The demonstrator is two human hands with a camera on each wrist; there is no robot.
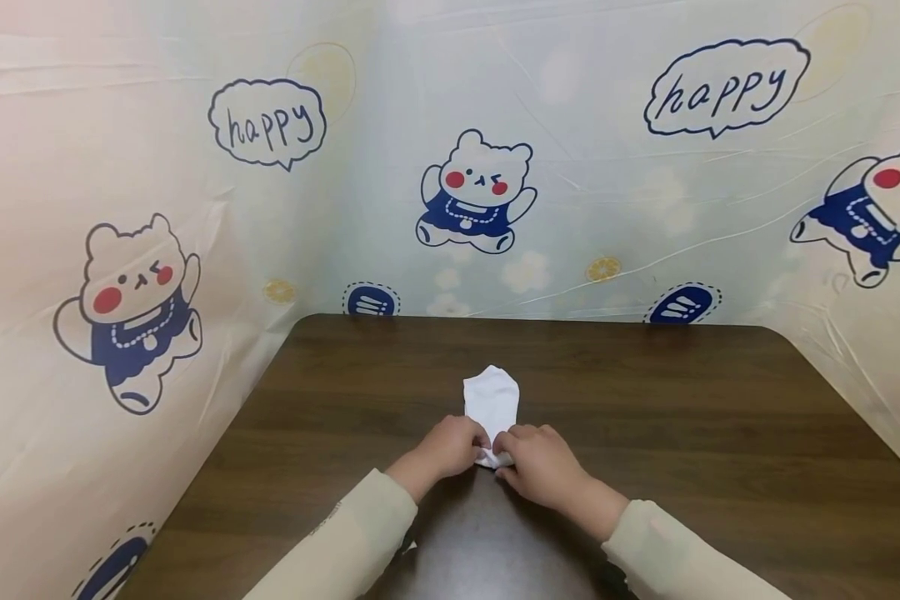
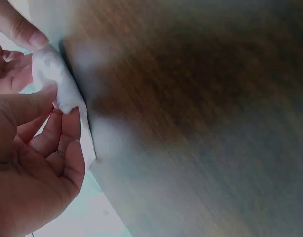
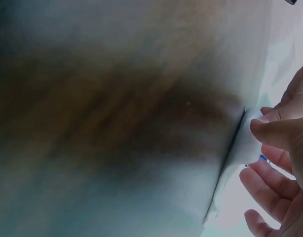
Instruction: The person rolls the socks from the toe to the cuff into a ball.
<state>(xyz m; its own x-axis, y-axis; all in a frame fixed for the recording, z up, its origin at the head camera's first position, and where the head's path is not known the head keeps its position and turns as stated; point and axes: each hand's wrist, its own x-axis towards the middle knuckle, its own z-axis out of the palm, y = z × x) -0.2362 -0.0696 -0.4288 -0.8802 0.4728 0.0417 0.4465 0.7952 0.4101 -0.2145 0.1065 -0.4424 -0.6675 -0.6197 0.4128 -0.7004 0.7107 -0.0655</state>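
A narrow white cloth (image 1: 492, 398), sock-like in shape, lies flat on the brown wooden table (image 1: 645, 400), its long side pointing away from me. The near end is folded or rolled over. At this end's left side my left hand (image 1: 453, 446) pinches the fabric; the left wrist view shows the thumb on top of the white cloth (image 2: 64, 86) and curled fingers beneath. From the right, my right hand (image 1: 543, 467) holds the same end between thumb and fingers. Part of the rolled edge is hidden behind the fingers.
The table has rounded far corners. A pale curtain (image 1: 570, 208) printed with bears, fruit slices and the word "happy" hangs behind it and along both sides. Light sleeves (image 1: 360, 533) cover both forearms.
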